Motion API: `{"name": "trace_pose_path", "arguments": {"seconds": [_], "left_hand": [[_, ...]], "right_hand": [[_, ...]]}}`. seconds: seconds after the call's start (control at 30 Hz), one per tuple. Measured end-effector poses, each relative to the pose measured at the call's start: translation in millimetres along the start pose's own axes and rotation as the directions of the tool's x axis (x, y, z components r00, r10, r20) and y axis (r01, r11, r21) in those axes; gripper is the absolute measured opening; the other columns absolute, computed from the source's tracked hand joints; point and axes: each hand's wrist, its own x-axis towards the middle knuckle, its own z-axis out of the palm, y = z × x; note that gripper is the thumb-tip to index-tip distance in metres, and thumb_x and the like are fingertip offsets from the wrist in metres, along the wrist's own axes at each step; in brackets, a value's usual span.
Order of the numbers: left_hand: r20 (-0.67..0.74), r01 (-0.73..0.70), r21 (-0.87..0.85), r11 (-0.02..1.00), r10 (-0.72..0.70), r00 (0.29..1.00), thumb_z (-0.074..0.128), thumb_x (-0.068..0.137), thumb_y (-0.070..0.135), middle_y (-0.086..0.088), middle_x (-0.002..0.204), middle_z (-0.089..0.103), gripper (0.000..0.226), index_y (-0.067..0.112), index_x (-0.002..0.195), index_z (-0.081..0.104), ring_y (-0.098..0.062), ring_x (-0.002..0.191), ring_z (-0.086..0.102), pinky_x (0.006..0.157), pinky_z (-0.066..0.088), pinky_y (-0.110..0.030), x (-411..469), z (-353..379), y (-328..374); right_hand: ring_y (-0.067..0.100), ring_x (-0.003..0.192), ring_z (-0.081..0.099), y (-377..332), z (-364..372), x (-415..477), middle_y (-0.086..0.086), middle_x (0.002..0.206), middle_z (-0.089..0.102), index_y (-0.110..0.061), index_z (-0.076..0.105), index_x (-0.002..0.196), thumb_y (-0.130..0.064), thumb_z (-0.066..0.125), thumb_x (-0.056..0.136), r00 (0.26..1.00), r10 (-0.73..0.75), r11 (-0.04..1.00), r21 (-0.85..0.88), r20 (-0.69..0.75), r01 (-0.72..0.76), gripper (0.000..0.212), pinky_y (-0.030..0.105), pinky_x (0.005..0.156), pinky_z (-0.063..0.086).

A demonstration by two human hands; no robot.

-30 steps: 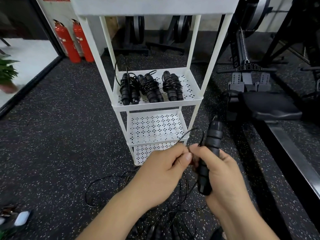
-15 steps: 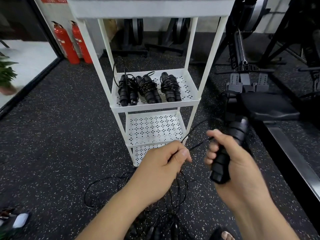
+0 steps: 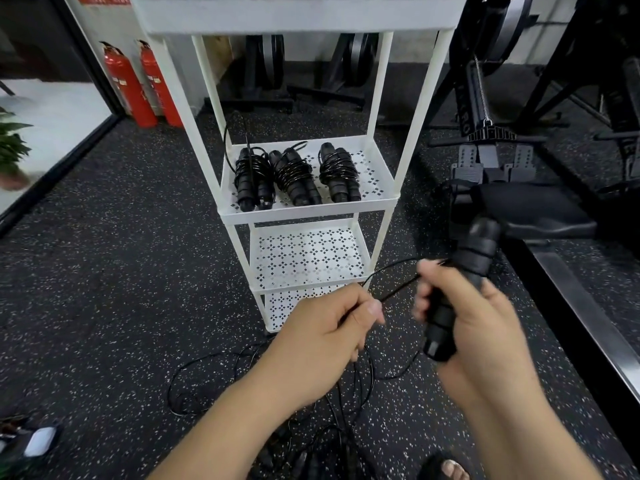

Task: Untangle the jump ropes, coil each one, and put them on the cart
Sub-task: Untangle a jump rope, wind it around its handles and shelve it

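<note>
My right hand (image 3: pixel 474 323) grips the black handles (image 3: pixel 460 289) of a jump rope, held upright with a turn or two of thin cord around them. My left hand (image 3: pixel 329 327) pinches that rope's black cord (image 3: pixel 394 271), which runs taut over to the handles. Loose tangled cord (image 3: pixel 214 362) and more handles lie on the floor below my hands. The white cart (image 3: pixel 308 211) stands ahead; three coiled jump ropes (image 3: pixel 294 178) lie side by side on its middle shelf.
Two red fire extinguishers (image 3: pixel 138 88) stand at the back left. A black rowing machine (image 3: pixel 519 209) with its rail runs along the right. A potted plant (image 3: pixel 10 150) is at the far left. My sandalled foot (image 3: pixel 446 467) shows at the bottom.
My right hand has swung the handles away to the right, from touching my left hand to well apart from it, drawing the cord taut between them. The left hand has stayed in place.
</note>
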Motion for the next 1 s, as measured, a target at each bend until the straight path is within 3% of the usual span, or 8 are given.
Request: {"name": "trace_pose_path", "arguments": {"seconds": [0.23, 0.37, 0.43, 0.57, 0.73, 0.87, 0.93, 1.0], "left_hand": [[-0.009, 0.024, 0.021, 0.999, -0.024, 1.000, 0.054, 0.109, 0.040, 0.011, 0.073, 0.065, 0.022, 0.041, 0.094, 0.071, -0.004, 0.068, 0.063, 0.080, 0.059, -0.036, 0, -3, 0], [-0.043, 0.002, -0.033, 0.999, -0.004, 0.999, 0.054, 0.109, 0.039, 0.010, 0.069, 0.061, 0.024, 0.039, 0.091, 0.070, -0.008, 0.065, 0.058, 0.071, 0.055, -0.034, 1, -1, 4], [-0.050, -0.018, -0.042, 0.999, 0.015, 0.999, 0.055, 0.109, 0.036, 0.010, 0.068, 0.060, 0.024, 0.036, 0.089, 0.068, -0.008, 0.064, 0.056, 0.068, 0.051, -0.032, 2, 0, 5], [-0.033, -0.028, -0.025, 0.999, 0.027, 0.999, 0.055, 0.110, 0.034, 0.008, 0.071, 0.066, 0.025, 0.037, 0.087, 0.065, -0.009, 0.067, 0.065, 0.073, 0.054, -0.032, 2, 0, 4], [0.211, 0.080, 0.182, 0.980, -0.119, 0.970, 0.044, 0.108, 0.058, 0.023, 0.075, 0.066, 0.031, 0.039, 0.090, 0.060, -0.003, 0.067, 0.058, 0.068, 0.047, -0.030, 2, -4, -2], [0.299, 0.157, 0.286, 0.945, -0.244, 0.923, 0.039, 0.111, 0.056, 0.027, 0.107, 0.074, 0.031, 0.042, 0.110, 0.066, -0.001, 0.103, 0.069, 0.103, 0.054, -0.038, 2, -7, -5], [0.285, 0.165, 0.281, 0.946, -0.246, 0.927, 0.041, 0.112, 0.051, 0.026, 0.107, 0.074, 0.028, 0.043, 0.108, 0.067, -0.002, 0.105, 0.070, 0.107, 0.053, -0.040, 3, -7, -4], [0.235, 0.145, 0.252, 0.957, -0.206, 0.950, 0.043, 0.112, 0.049, 0.024, 0.102, 0.075, 0.026, 0.045, 0.101, 0.067, -0.019, 0.106, 0.073, 0.104, 0.056, -0.049, 6, -6, -4]], "right_hand": [[0.006, 0.064, 0.053, -13, -25, 19, -0.004, 0.079, 0.061, -0.016, 0.063, 0.111, -0.019, 0.076, 0.093, 0.998, 0.002, 0.975, 0.221, -0.058, 0.011, 0.023, 0.016, 0.053, 0.044], [0.007, 0.060, 0.051, -5, -11, 8, -0.002, 0.080, 0.062, -0.012, 0.067, 0.120, -0.019, 0.078, 0.087, 0.982, 0.151, 0.965, 0.201, 0.110, -0.171, 0.036, 0.016, 0.049, 0.044], [0.010, 0.059, 0.052, 4, -2, 0, 0.003, 0.081, 0.064, -0.007, 0.068, 0.120, -0.018, 0.080, 0.084, 0.954, 0.231, 0.965, 0.078, 0.189, -0.249, 0.040, 0.019, 0.048, 0.046], [0.014, 0.059, 0.053, 16, 5, -8, 0.007, 0.076, 0.063, -0.007, 0.073, 0.097, -0.015, 0.082, 0.082, 0.971, 0.183, 0.969, -0.194, 0.151, -0.153, 0.019, 0.024, 0.051, 0.046], [0.014, 0.058, 0.052, 3, 2, -3, 0.006, 0.072, 0.061, -0.011, 0.067, 0.092, -0.012, 0.079, 0.084, 0.997, 0.040, 0.998, -0.048, 0.068, -0.037, 0.015, 0.023, 0.053, 0.047], [0.011, 0.061, 0.051, -9, -8, 8, 0.001, 0.073, 0.059, -0.012, 0.064, 0.098, -0.008, 0.073, 0.093, 0.998, -0.044, 0.992, 0.113, -0.034, 0.048, 0.011, 0.020, 0.053, 0.043], [0.009, 0.060, 0.049, -11, -13, 12, -0.002, 0.073, 0.058, -0.013, 0.064, 0.103, -0.012, 0.072, 0.095, 0.998, -0.030, 0.983, 0.177, -0.047, 0.038, 0.011, 0.018, 0.052, 0.042], [0.008, 0.060, 0.049, -12, -15, 14, -0.003, 0.075, 0.058, -0.012, 0.066, 0.111, -0.016, 0.074, 0.093, 1.000, -0.004, 0.979, 0.205, -0.025, 0.009, 0.020, 0.017, 0.051, 0.041]]}}
